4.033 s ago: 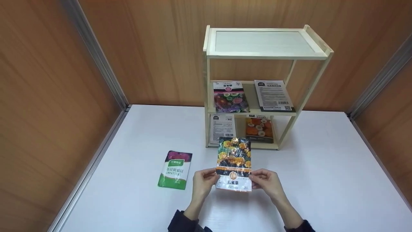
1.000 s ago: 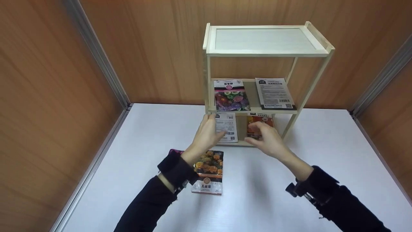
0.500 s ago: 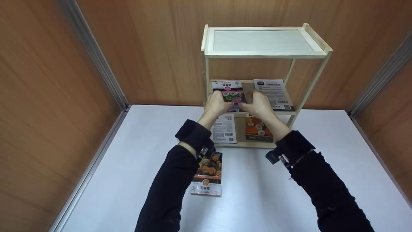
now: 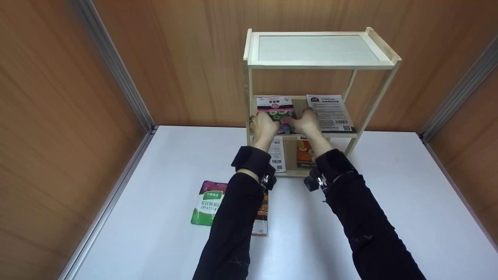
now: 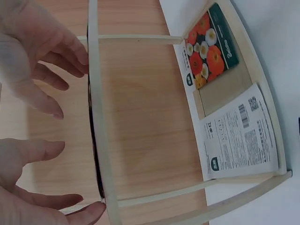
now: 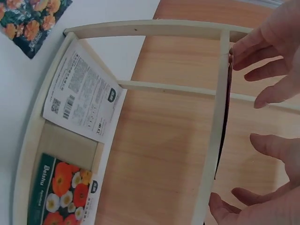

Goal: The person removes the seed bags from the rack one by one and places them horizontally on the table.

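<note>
On the middle shelf lies a seed packet [image 4: 277,105] with purple and pink flowers under a white top band. My left hand [image 4: 264,124] is at its left edge, my right hand [image 4: 305,123] at its right edge. Both wrist views show the fingers spread along the shelf's front, thumbs apart from the fingertips. From the side the packet shows as a thin dark edge [image 5: 96,154] over the shelf board. A white-backed seed packet [image 4: 332,112] lies to the right, close to my right hand.
The wooden rack [image 4: 323,66] has a raised top shelf. Its lower shelf holds another white-backed packet [image 5: 241,136] and a poppy packet [image 5: 211,47]. On the white table lie a green-and-white packet [image 4: 206,206] and a marigold packet [image 4: 260,227], partly under my left sleeve.
Four seconds ago both hands held the marigold packet; it now lies on the table beside the green one. My hands have risen to the middle shelf, and lately my forearms shifted inward.
</note>
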### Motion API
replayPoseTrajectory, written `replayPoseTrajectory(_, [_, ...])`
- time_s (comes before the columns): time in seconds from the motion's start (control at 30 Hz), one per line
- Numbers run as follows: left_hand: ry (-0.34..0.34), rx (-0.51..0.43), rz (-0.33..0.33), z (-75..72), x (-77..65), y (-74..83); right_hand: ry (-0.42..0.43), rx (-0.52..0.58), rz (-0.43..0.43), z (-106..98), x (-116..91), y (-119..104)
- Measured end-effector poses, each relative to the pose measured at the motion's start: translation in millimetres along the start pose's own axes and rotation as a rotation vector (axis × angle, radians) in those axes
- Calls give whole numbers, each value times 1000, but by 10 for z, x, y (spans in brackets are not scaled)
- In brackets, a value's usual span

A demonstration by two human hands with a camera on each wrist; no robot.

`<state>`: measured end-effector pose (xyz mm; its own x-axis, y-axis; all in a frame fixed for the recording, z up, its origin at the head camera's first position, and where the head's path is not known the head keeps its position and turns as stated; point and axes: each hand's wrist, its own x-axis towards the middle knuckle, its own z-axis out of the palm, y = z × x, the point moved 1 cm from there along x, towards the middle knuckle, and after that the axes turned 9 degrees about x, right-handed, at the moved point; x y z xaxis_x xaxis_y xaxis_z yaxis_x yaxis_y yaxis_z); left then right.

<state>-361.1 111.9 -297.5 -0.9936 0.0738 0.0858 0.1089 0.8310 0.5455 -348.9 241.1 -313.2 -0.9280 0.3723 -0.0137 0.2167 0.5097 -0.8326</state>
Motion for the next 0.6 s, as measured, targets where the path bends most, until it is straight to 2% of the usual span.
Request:
replayPoseTrajectory(0.03, [-5, -20, -17, 5, 4, 6, 26, 15, -14, 30, 114, 104])
replayPoseTrajectory(0.13, [-18, -76, -49, 12, 17, 11, 30, 42, 15, 37, 263, 215])
replayPoseTrajectory(0.23, [-19, -119, -61, 3, 35, 4, 24, 46, 49, 7, 230, 160])
replayPoseTrajectory(0.27, [-17, -136, -64, -5, 43, 2, 1, 52, 89, -28, 141, 60])
replayPoseTrajectory(0.37, [-43, -173, -99, -34, 73, 3, -19, 137, 138, -73, 18, -81])
replayPoseTrajectory(0.53, [-89, -184, -138, -55, 123, 13, -65, 243, 209, -111, -33, -165])
replayPoseTrajectory(0.6, [-59, -162, -123, 152, 310, -50, -85, 269, 227, -120, -22, -164])
